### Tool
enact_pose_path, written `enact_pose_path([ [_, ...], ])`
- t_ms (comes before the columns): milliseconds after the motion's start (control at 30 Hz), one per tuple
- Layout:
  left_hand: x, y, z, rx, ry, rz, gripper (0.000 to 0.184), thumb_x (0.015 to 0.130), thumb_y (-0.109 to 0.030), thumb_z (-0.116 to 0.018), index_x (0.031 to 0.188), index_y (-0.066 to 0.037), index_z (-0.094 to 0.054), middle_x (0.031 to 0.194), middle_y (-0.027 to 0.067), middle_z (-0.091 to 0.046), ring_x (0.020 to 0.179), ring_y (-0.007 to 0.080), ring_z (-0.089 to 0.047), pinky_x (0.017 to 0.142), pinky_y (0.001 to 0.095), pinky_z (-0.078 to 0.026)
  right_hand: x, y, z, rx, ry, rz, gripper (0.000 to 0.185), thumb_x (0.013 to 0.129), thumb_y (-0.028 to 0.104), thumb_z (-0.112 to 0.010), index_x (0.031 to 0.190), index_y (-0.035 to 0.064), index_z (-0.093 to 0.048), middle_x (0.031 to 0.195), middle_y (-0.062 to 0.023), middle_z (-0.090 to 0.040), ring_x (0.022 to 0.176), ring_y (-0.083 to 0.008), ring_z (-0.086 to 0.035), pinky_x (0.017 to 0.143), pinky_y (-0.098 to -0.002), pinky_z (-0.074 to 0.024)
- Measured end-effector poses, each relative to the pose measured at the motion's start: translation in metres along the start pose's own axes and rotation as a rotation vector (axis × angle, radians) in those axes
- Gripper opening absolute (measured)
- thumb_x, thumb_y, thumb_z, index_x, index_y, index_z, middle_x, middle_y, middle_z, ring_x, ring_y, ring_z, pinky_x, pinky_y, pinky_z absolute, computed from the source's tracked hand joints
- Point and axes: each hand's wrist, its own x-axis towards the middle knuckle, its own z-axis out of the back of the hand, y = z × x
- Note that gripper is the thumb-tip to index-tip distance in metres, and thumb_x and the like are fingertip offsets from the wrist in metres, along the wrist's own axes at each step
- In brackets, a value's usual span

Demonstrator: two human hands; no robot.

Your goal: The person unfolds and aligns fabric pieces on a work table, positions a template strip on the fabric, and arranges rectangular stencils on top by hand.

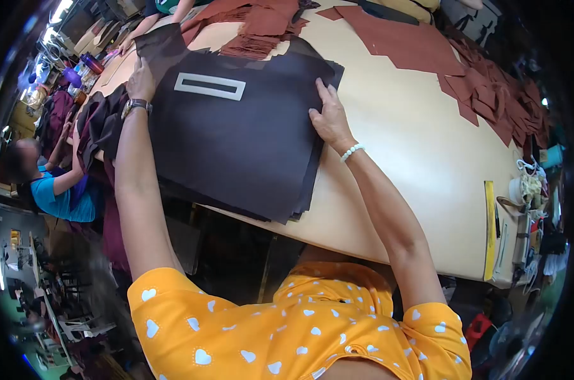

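A thick stack of dark cut fabric pieces [236, 139] lies on the pale table, its lower edge reaching over the table's front edge. On its upper left part rests a white rectangular frame [210, 87] with a long slot. My left hand [142, 81] is at the stack's left edge, fingers pointing up and pressed together on the cloth. At the right edge, my right hand [331, 114] lies with thumb and fingers apart, fingertips touching the fabric. What is under either palm is hidden.
Rust-red fabric pieces [395, 38] lie at the back, with a heap [505, 95] at the right. A yellow ruler [489, 231] is near the right end. A person in blue [65, 193] handles dark cloth at the left; another person's arm [144, 26] is behind.
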Motion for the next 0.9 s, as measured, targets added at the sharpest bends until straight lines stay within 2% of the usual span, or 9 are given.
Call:
enact_pose_path([
  [167, -0.013, -0.001, -0.022, 0.022, 0.102, 0.044, 0.053, 0.076, -0.001, -0.054, 0.127, 0.004, -0.038, 0.135, 0.0152, -0.037, 0.091, 0.0353, -0.061, 0.076, 0.0397, -0.052, 0.002, -0.001, -0.007, 0.024, 0.074, -0.096, 0.068, 0.073, 0.002, -0.053, 0.136, -0.0012, -0.029, 0.136, -0.0299, -0.030, 0.125, -0.0397, -0.035, 0.104, -0.0365, -0.0310],
  [300, -0.031, -0.016, -0.035, 0.253, 0.048, 0.169, 0.058, 0.080, -0.016, -0.054, 0.135, -0.007, -0.035, 0.143, 0.0173, -0.026, 0.127, 0.0347, -0.035, 0.094, 0.0588, -0.035, 0.009, -0.007, -0.009, 0.084, 0.048, -0.091, 0.066, 0.072, 0.002, -0.051, 0.134, -0.0045, -0.031, 0.135, -0.0314, -0.031, 0.125, -0.0397, -0.035, 0.106, -0.0354, -0.0287],
  [333, -0.033, -0.026, -0.034, 0.193, 0.075, 0.198, 0.059, 0.083, -0.029, -0.054, 0.137, -0.014, -0.033, 0.145, 0.0159, -0.022, 0.134, 0.0352, -0.018, 0.097, 0.0669, -0.020, 0.011, -0.009, -0.009, 0.110, 0.039, -0.090, 0.065, 0.072, 0.002, -0.050, 0.134, -0.0052, -0.032, 0.135, -0.0315, -0.031, 0.125, -0.0398, -0.035, 0.106, -0.0353, -0.0286],
  [400, -0.051, -0.061, -0.025, -0.035, -0.013, 0.131, 0.065, 0.085, -0.053, -0.047, 0.138, -0.017, -0.033, 0.144, 0.0178, -0.024, 0.133, 0.0376, -0.021, 0.099, 0.0664, -0.019, 0.014, -0.008, -0.008, 0.122, 0.031, -0.085, 0.063, 0.072, 0.002, -0.049, 0.133, -0.0066, -0.033, 0.135, -0.0313, -0.032, 0.124, -0.0398, -0.035, 0.105, -0.0351, -0.0288],
  [500, -0.081, -0.120, -0.015, -0.436, 0.144, 0.022, 0.076, 0.079, -0.067, -0.044, 0.137, -0.019, -0.036, 0.144, 0.0184, -0.023, 0.133, 0.0405, -0.017, 0.098, 0.0678, -0.015, 0.014, -0.007, -0.006, 0.096, 0.020, -0.065, 0.062, 0.073, 0.006, -0.047, 0.132, -0.0069, -0.033, 0.133, -0.0302, -0.035, 0.122, -0.0397, -0.038, 0.104, -0.0352, -0.0303],
  [567, -0.098, -0.147, -0.007, -0.377, 0.238, -0.013, 0.076, 0.076, -0.068, -0.046, 0.136, -0.021, -0.039, 0.144, 0.0179, -0.024, 0.134, 0.0415, -0.014, 0.098, 0.0690, -0.011, 0.018, -0.014, -0.008, 0.107, -0.004, -0.019, 0.061, 0.075, 0.009, -0.046, 0.133, -0.0053, -0.033, 0.129, -0.0289, -0.041, 0.119, -0.0398, -0.042, 0.102, -0.0357, -0.0322],
  [667, -0.095, -0.154, -0.012, -0.432, 0.228, 0.028, 0.076, 0.074, -0.069, -0.048, 0.133, -0.021, -0.043, 0.144, 0.0172, -0.025, 0.134, 0.0423, -0.012, 0.098, 0.0698, -0.007, 0.021, -0.019, 0.012, 0.242, 0.126, -0.129, 0.061, 0.075, 0.011, -0.043, 0.134, -0.0008, -0.033, 0.123, -0.0270, -0.048, 0.114, -0.0395, -0.047, 0.099, -0.0364, -0.0354],
  [767, -0.089, -0.155, -0.009, -0.441, 0.260, 0.013, 0.076, 0.073, -0.070, -0.049, 0.130, -0.020, -0.047, 0.143, 0.0172, -0.026, 0.134, 0.0422, -0.013, 0.098, 0.0698, -0.005, 0.034, -0.038, 0.008, 0.153, 0.051, -0.016, 0.062, 0.075, 0.012, -0.042, 0.135, 0.0028, -0.034, 0.122, -0.0265, -0.050, 0.110, -0.0387, -0.050, 0.097, -0.0368, -0.0370],
  [900, -0.087, -0.158, -0.004, -0.389, 0.339, 0.049, 0.072, 0.076, -0.068, -0.047, 0.131, -0.022, -0.046, 0.144, 0.0169, -0.027, 0.134, 0.0411, -0.013, 0.101, 0.0655, -0.004, 0.040, -0.047, 0.005, 0.167, 0.060, -0.051, 0.063, 0.074, 0.011, -0.044, 0.136, 0.0034, -0.032, 0.125, -0.0258, -0.048, 0.113, -0.0373, -0.049, 0.098, -0.0352, -0.0365],
])
